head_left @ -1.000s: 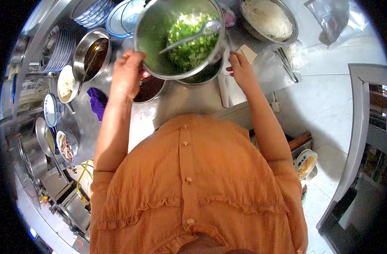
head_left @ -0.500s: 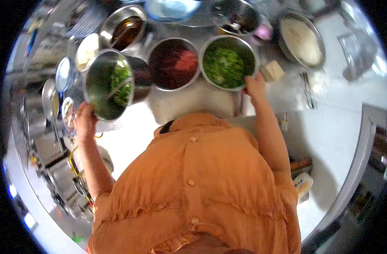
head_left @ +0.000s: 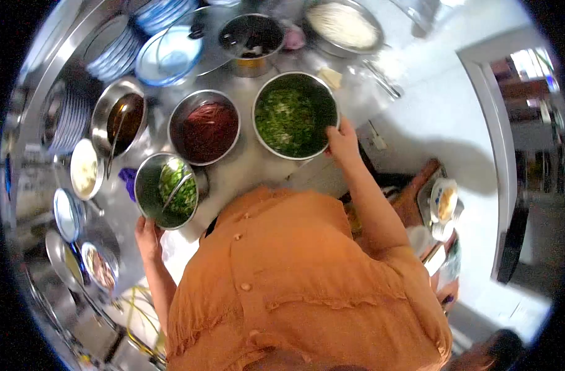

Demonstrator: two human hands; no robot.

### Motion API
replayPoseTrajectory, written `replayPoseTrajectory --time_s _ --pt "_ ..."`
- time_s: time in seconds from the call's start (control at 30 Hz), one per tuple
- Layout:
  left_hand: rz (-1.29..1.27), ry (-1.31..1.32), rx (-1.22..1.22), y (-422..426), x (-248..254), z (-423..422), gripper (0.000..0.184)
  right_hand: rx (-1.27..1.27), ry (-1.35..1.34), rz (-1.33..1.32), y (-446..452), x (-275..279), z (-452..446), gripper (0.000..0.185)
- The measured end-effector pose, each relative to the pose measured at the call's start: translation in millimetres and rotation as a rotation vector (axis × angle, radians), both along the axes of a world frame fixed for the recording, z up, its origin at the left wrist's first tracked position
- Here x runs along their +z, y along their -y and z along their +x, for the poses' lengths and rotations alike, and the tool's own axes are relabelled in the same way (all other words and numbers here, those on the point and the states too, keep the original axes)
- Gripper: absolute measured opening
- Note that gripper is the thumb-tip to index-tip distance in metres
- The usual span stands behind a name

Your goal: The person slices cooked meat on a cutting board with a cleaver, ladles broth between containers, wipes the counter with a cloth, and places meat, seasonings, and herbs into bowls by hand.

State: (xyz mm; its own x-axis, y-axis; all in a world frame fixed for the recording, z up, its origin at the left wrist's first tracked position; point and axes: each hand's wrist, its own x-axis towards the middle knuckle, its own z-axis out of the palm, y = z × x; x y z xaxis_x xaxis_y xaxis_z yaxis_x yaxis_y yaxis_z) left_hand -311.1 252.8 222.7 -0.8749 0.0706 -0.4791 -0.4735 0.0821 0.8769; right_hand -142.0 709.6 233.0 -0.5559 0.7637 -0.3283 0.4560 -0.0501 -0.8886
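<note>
My left hand (head_left: 149,238) grips the near rim of a steel pot (head_left: 147,201) holding chopped greens (head_left: 182,195) and a metal spoon (head_left: 177,191). My right hand (head_left: 342,141) is closed on the right rim of a larger steel pot (head_left: 327,105), which holds more chopped greens (head_left: 287,119). Between and behind them stands a pot of dark red shredded food (head_left: 206,128). Whether either gripped pot is off the counter, I cannot tell.
To the left are a bowl of brown sauce (head_left: 125,117) with a ladle, a bowl of pale food (head_left: 84,170) and stacked plates (head_left: 114,52). Behind stand blue-rimmed bowls (head_left: 170,55), a dark pot (head_left: 251,36) and a bowl of white noodles (head_left: 343,26). A person's head (head_left: 504,349) shows lower right.
The view has turned, so the counter items shift left. The left pot has come nearer my body relative to the red-food pot. Both hands keep their hold on the rims.
</note>
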Motion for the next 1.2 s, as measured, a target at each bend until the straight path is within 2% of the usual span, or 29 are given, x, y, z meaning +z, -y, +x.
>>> replayPoseTrajectory --time_s 0.07,0.13,0.2,0.27,0.33,0.4,0.43,0.47,0.57,0.6,0.63,0.67,0.7,0.77,0.87,0.93,0.97,1.0,1.07,1.1,1.13,1.2 --pt "-0.366 -0.124 -0.324 44 -25 -28 0.028 -0.040 -0.119 -0.084 18 9 8 0.038" --pt "-0.922 -0.562 -0.466 37 15 -43 0.030 -0.201 -0.130 -0.102 36 17 33 0.039" --pt "-0.783 -0.980 -0.344 18 53 -55 0.028 -0.343 -0.211 -0.081 60 42 52 0.039" --pt "-0.384 -1.098 -0.457 -29 67 -66 0.029 -0.445 -0.411 -0.192 63 33 67 0.038" --pt "0.028 -1.229 -0.759 -102 87 -42 0.034 -0.509 -0.386 -0.246 71 56 84 0.040" --pt "0.111 -1.050 -0.821 -162 111 8 0.037 -0.556 -0.541 -0.244 81 57 105 0.040" --pt "0.122 -0.899 -0.822 -174 107 -23 0.039 -0.623 -0.573 -0.194 112 73 68 0.039" --pt "0.070 -0.786 -0.838 -218 109 -1 0.042 -0.671 -0.633 -0.190 103 67 83 0.038" --pt "0.099 -1.003 -0.896 -276 110 32 0.045 -0.813 -0.766 -0.130 117 60 93 0.039" --pt "0.480 -0.949 -0.890 -297 66 21 0.051 -0.899 -0.721 -0.111 129 73 85 0.043" --pt "0.609 -0.853 -1.040 -306 20 22 0.052 -0.823 -0.699 -0.129 146 80 80 0.045" --pt "0.725 -0.667 -1.150 -319 18 43 0.054 -0.749 -0.680 -0.162 151 87 93 0.047" --pt "0.815 -0.465 -1.241 -332 15 65 0.056 -0.813 -0.615 -0.275 143 84 109 0.051" --pt "0.918 0.127 -1.311 -350 60 107 0.060 -0.874 -0.584 -0.156 130 77 153 0.055" --pt "0.709 -0.202 -1.246 -398 34 125 0.067 -0.991 -0.622 -0.066 128 66 195 0.058" --pt "0.584 0.299 -1.264 -384 69 208 0.066 -1.027 -0.630 -0.041 129 57 196 0.060" --pt "0.541 0.340 -1.389 -396 61 212 0.064 -1.104 -0.701 -0.075 127 54 209 0.066" --pt "0.481 0.382 -1.506 -412 47 215 0.061 -1.148 -0.660 -0.085 123 48 227 0.066" --pt "0.360 0.242 -1.774 -429 29 234 0.059 -1.219 -0.578 -0.112 130 30 264 0.066" --pt "0.396 0.236 -1.931 -438 17 248 0.057 -1.288 -0.473 -0.061 138 18 280 0.065" --pt "0.392 0.051 -2.050 -439 17 261 0.058 -1.280 -0.407 -0.116 157 29 294 0.063" --pt "0.146 -0.008 -2.206 -439 21 286 0.058 -1.424 -0.169 0.006 177 -17 315 0.061"
